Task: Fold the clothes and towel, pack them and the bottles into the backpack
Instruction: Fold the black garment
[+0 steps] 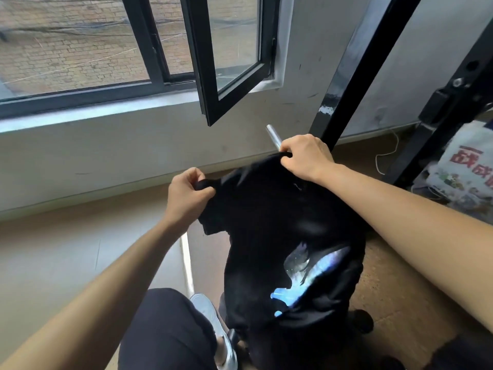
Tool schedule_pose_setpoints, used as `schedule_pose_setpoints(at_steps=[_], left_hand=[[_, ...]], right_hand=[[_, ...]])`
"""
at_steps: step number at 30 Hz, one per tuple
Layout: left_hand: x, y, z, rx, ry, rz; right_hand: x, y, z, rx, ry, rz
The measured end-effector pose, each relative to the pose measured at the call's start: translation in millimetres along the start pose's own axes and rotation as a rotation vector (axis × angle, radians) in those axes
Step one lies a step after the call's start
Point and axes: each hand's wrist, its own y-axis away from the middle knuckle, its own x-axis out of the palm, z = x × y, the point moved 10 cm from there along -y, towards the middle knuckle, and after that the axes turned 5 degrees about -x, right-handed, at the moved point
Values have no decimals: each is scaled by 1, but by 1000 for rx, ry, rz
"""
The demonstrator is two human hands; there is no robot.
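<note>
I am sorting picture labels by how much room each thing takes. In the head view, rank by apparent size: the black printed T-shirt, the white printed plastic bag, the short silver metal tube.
1. Black printed T-shirt, by far largest.
2. White printed plastic bag, partly cut off by the frame edge.
3. Short silver metal tube, smallest, partly hidden behind the right hand.

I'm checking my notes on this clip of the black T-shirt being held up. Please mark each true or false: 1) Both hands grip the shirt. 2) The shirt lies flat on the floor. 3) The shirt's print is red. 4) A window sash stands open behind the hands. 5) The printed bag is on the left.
1) True: the left hand and right hand each pinch the top edge of the black T-shirt.
2) False: it hangs from the hands.
3) False: the print is blue-white.
4) True: the window sash is swung open.
5) False: the printed bag is on the right.
</note>
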Motion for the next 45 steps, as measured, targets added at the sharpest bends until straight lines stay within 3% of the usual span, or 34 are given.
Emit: schedule_pose_setpoints(at_steps=[4, 10, 19, 21, 26, 30, 33, 35, 38, 40, 43, 45], left_hand=[[63, 31, 4, 99, -41, 108], [137, 71, 26, 128, 44, 281], [164, 88, 35, 154, 36, 97], [175, 81, 31, 156, 1, 95], [206, 72, 32, 168, 5, 400], [148, 32, 34, 89, 195, 122], [124, 1, 23, 133, 112, -2], [134, -20, 23, 108, 55, 123], [164, -28, 13, 67, 69, 497], [177, -26, 0, 62, 116, 618], [177, -30, -7, 48, 66, 505], [169, -34, -4, 25, 61, 404]], right_hand=[[10, -2, -11, 192, -173, 124], [43, 9, -17, 458, -884, 231], [87, 8, -10, 566, -1356, 341], [87, 5, -14, 533, -1347, 322], [76, 0, -35, 387, -1134, 88], [62, 1, -27, 177, -989, 62], [52, 3, -24, 70, -944, 28], [48, 6, -20, 15, -931, 36], [42, 11, -16, -47, -923, 54], [39, 17, -13, -56, -958, 86], [26, 34, -26, -17, -1044, 92], [9, 53, -66, 101, -1077, -71]])
